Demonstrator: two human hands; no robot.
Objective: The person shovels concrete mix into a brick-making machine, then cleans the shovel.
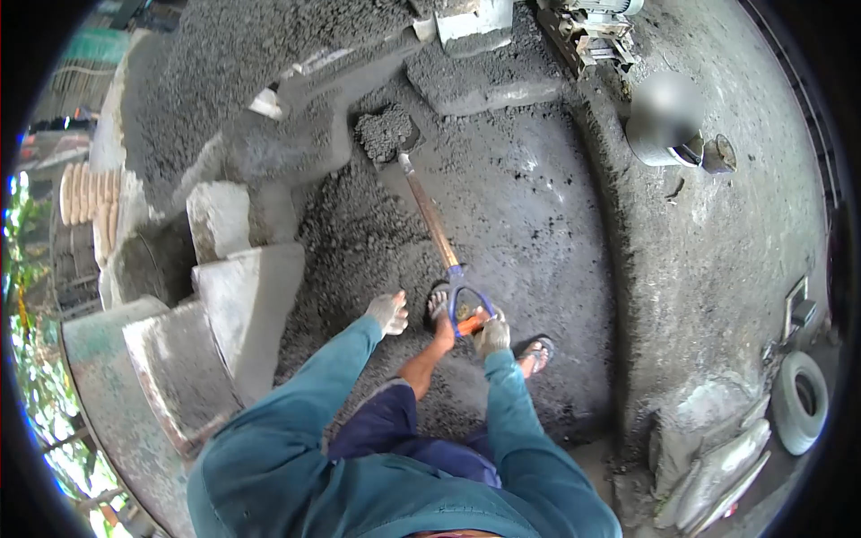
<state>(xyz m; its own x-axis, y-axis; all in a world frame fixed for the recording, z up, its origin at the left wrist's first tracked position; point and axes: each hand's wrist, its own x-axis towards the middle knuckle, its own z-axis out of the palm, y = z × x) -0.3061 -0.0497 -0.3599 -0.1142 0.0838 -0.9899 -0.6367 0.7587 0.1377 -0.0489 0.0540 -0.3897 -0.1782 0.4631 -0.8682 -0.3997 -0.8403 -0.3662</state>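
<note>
Right hand (491, 334): closed on the handle end of the shovel, fingers wrapped at the right side of the grip. Pale grey covering on it; glove or dried coating, can't tell. Forearm reaches far from the near edge, teal sleeve.

Left hand (388, 314): off the shovel, fingers parted and slightly curled, nothing in it. It hovers left of the grip, arm out diagonally, same grey coating.

Shovel (430, 212): one, lying out away from the body. Blue looped grip with an orange crosspiece, straight brown shaft, pale worn collar. Blade is at the far end, heaped with wet, lumpy grey mix (384, 133).

Two feet in dark sandals: left foot (439, 301) just beside the grip, right foot (536, 355) right of the right hand.

Floor (529, 206): smooth, damp grey on the right, rough loose grit on the left.

Left side: two pale, rough blocks, the upright block (219, 218) and the angled block (247, 296), then a curved greenish metal drum (103, 359), scuffed. Far left: big coarse gravel bed (206, 81).

Far right: one ribbed motor (603, 7) on a rusty frame, one white bucket (653, 151) with its top blurred, one small dark pail (720, 154) beside it.

Near right: one grey tire (800, 403), flat slabs (722, 471) leaning together.
</note>
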